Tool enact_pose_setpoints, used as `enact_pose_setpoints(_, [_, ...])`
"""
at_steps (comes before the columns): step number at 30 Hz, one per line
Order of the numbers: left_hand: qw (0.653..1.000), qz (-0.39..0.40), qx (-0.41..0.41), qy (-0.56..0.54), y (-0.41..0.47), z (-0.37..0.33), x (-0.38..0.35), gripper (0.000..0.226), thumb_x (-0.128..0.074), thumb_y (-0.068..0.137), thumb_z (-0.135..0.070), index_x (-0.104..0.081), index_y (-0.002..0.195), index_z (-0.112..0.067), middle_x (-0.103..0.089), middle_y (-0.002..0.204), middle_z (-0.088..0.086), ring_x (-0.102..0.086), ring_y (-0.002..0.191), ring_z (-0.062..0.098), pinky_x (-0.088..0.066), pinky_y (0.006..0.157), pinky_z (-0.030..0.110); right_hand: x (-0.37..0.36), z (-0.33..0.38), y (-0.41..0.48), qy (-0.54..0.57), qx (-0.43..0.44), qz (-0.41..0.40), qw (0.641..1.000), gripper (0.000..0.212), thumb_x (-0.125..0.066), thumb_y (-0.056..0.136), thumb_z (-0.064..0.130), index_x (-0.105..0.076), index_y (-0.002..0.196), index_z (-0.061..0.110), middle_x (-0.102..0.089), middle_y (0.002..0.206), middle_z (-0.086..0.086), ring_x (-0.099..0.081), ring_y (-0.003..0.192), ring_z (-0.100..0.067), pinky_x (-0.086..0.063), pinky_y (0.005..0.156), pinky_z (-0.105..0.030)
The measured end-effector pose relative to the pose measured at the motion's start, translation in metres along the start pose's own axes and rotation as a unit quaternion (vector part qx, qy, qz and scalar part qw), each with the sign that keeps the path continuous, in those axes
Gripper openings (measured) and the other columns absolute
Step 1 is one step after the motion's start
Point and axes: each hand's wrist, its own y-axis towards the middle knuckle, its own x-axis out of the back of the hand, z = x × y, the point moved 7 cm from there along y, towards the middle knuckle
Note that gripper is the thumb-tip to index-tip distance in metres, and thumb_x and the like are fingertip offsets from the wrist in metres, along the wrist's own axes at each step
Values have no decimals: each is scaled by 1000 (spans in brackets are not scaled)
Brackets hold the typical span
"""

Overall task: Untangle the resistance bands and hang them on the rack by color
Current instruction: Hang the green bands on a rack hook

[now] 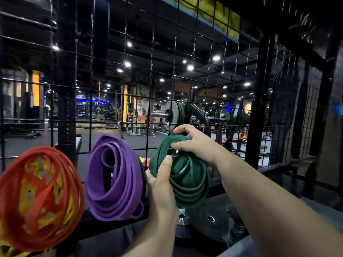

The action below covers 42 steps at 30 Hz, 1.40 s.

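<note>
We are counting three coils along the rack's (148,71) lower edge: red coil (40,197), purple coil (115,177), green coil (187,182). Left hand (161,184) and right hand (194,143) are both clutching the dark, many-looped green one.

Black wire-grid rack (259,108), upright, bearing three coiled bundles along its lower part. Red bands (39,162), interlaced with yellow bands (25,199), at 8 o'clock; purple bands (115,182) at 7 o'clock, just beside; green bands (191,184) at 6 o'clock, near the purple bundle.
</note>
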Motion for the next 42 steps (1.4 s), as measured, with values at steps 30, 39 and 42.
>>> enact_pose_setpoints(30, [998,-17,6,-60,-5,-6,-1,98,-77,59,-41,-35,146,-24,-54,136,16,-63,111,32,-46,97,57,-10,16,19,16,12,68,997,42,-76,70,26,-58,108,25,-67,92,-8,-66,71,-21,-54,69,-37])
enact_pose_setpoints(39, [998,-26,-10,-59,-18,-19,-5,100,-71,60,-38,-23,147,-37,-56,130,10,-61,112,29,-45,98,56,-15,23,20,36,27,99,994,35,-74,73,20,-58,104,26,-66,89,-6,-65,70,-23,-53,68,-38])
enact_pose_setpoints(42, [997,-30,-10,-64,-18,-20,-4,109,-70,52,-40,-18,147,-39,-59,119,4,-62,108,26,-44,99,56,-16,23,21,42,25,107,993,32,-74,74,19,-59,102,25,-67,88,-5,-65,71,-24,-53,69,-39])
